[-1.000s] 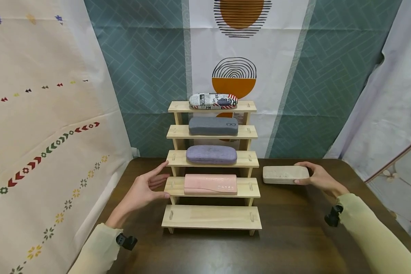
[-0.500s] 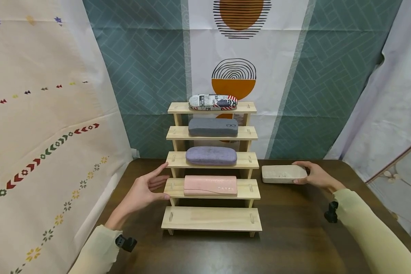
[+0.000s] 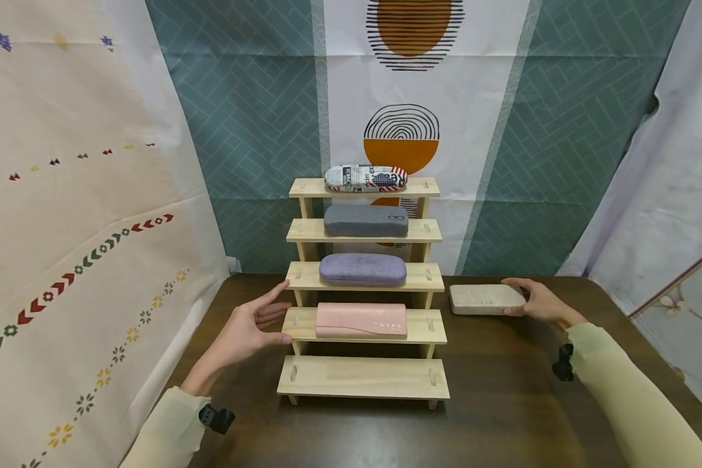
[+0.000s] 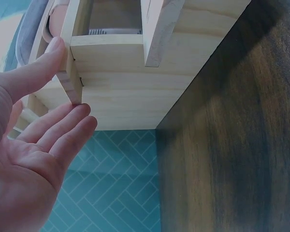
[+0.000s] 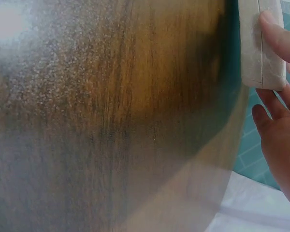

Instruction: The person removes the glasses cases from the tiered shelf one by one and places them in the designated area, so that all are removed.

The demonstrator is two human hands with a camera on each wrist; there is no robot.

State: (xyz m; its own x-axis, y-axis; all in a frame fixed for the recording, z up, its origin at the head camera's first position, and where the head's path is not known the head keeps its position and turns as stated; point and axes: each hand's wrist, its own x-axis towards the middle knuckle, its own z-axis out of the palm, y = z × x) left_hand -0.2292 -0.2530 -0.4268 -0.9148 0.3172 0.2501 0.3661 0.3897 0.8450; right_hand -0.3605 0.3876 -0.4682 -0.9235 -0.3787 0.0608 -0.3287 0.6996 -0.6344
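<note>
To the right of the five-tier wooden stand, the cream eyeglass case stretches left to right; the nearer right hand pinches its right end, while the left hand, thumb and fingers widely spread, grips the stand's left side.

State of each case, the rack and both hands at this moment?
Wooden rack: upright, holding four cases
Newspaper-print case: appears closed
Gray case: closed
Purple case: closed
Pink case: closed
Beige case: closed, gripped at its right end
Left hand: touching the rack's left side
Right hand: gripping the beige case
</note>
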